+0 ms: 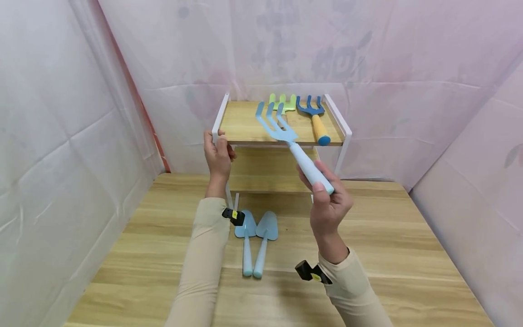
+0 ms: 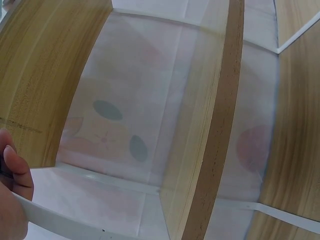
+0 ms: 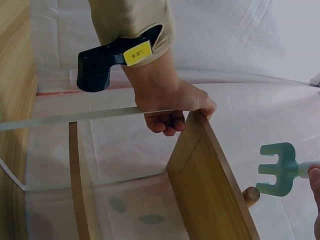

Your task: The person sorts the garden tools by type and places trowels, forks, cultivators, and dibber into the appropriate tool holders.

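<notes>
Right grip grasping blue fork near shelf; left grip appears clasped round shelf's front left corner, though partly hidden.

We see long, creased beige sleeves, with a blocky black camera strapped at each cuff; both carry yellow labels, the left one's printed with dark characters.

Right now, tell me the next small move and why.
Probably lower the light-blue fork toward the left part of the top shelf: the right grip holds it raised, the green fork and yellow-handled fork lie toward the middle and right, and the left grip holds the left front corner.
</notes>
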Demonstrator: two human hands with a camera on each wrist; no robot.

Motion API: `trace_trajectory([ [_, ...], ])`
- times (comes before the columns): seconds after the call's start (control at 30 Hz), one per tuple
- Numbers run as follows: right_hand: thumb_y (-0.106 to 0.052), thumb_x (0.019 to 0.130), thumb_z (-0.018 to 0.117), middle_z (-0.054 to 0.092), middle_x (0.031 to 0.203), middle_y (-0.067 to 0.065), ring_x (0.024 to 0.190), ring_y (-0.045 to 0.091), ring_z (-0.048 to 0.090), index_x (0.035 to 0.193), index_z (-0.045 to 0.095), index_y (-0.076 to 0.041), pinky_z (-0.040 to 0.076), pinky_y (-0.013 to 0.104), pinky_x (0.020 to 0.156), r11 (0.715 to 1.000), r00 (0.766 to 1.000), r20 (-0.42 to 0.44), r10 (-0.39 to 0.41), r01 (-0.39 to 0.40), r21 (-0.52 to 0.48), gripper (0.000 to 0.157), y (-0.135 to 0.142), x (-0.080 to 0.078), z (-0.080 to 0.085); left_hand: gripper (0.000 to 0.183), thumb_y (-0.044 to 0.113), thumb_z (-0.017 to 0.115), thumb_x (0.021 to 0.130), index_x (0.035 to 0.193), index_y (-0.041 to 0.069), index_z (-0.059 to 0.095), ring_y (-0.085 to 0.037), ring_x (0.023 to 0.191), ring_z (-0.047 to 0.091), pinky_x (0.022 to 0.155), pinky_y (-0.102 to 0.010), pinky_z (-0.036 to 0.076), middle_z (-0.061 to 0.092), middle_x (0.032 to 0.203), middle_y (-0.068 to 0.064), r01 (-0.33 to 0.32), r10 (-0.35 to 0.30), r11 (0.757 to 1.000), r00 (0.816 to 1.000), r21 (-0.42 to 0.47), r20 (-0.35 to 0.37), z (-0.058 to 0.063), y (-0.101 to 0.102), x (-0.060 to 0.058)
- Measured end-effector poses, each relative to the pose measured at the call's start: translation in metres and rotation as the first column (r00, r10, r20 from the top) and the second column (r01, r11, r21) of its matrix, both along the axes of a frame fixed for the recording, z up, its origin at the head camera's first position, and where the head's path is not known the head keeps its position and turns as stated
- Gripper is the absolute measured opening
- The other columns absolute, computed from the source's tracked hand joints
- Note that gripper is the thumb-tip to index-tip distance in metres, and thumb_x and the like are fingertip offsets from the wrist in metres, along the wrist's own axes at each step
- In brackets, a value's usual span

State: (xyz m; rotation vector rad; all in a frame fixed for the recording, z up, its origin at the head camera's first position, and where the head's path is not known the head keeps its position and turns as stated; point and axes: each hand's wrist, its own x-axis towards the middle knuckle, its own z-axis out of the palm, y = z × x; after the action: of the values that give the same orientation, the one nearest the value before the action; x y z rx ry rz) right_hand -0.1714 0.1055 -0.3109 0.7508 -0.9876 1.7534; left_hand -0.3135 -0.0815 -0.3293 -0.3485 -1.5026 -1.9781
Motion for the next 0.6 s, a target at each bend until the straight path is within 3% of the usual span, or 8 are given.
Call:
trace_trajectory([
  [0.13, -0.008, 0.083, 0.063, 0.058, 0.099, 0.036, 0.085, 0.038, 0.065, 0.103, 0.053, 0.028, 0.053, 0.040, 0.072, 0.997, 0.999, 0.000, -0.053, 0.053, 0.063, 0.042, -0.005, -0.006, 0.001, 0.009, 0.020, 0.044, 0.088, 0.094, 0.013, 0.046, -0.012, 0.040, 0.043, 0.035, -0.024, 0.039, 0.042, 0.052, -0.005, -0.015, 0.014, 1.000, 1.000, -0.025, -0.017, 0.002, 0.001, 0.007],
  [0.27, -0.013, 0.083, 0.064, 0.059, 0.097, 0.036, 0.083, 0.033, 0.066, 0.103, 0.055, 0.026, 0.055, 0.030, 0.066, 0.984, 0.992, 0.010, -0.126, 0.123, 0.125, 0.044, -0.008, -0.014, 0.002, 0.008, 0.019, 0.043, 0.090, 0.095, 0.013, 0.045, -0.012, 0.040, 0.044, 0.035, -0.024, 0.040, 0.042, 0.052, -0.005, -0.008, 0.007, 0.999, 1.000, -0.034, -0.025, 0.002, 0.000, 0.007],
  [0.47, -0.025, 0.084, 0.063, 0.063, 0.095, 0.029, 0.067, 0.012, 0.060, 0.103, 0.060, 0.019, 0.046, 0.015, 0.053, 0.925, 0.951, 0.047, -0.305, 0.284, 0.252, 0.048, -0.012, -0.025, 0.004, 0.007, 0.012, 0.042, 0.091, 0.096, 0.014, 0.046, -0.014, 0.041, 0.044, 0.035, -0.025, 0.039, 0.042, 0.052, -0.009, 0.012, -0.012, 0.999, 1.000, -0.029, -0.007, 0.004, -0.002, 0.009],
  [0.6, -0.028, 0.084, 0.063, 0.065, 0.095, 0.025, 0.057, 0.009, 0.050, 0.106, 0.062, 0.015, 0.038, 0.013, 0.045, 0.898, 0.936, 0.073, -0.345, 0.306, 0.318, 0.049, -0.016, -0.031, 0.007, 0.008, 0.009, 0.041, 0.090, 0.095, 0.013, 0.045, -0.014, 0.041, 0.044, 0.036, -0.024, 0.040, 0.042, 0.053, -0.012, 0.015, -0.015, 0.999, 1.000, -0.036, -0.002, 0.013, -0.001, 0.018],
])
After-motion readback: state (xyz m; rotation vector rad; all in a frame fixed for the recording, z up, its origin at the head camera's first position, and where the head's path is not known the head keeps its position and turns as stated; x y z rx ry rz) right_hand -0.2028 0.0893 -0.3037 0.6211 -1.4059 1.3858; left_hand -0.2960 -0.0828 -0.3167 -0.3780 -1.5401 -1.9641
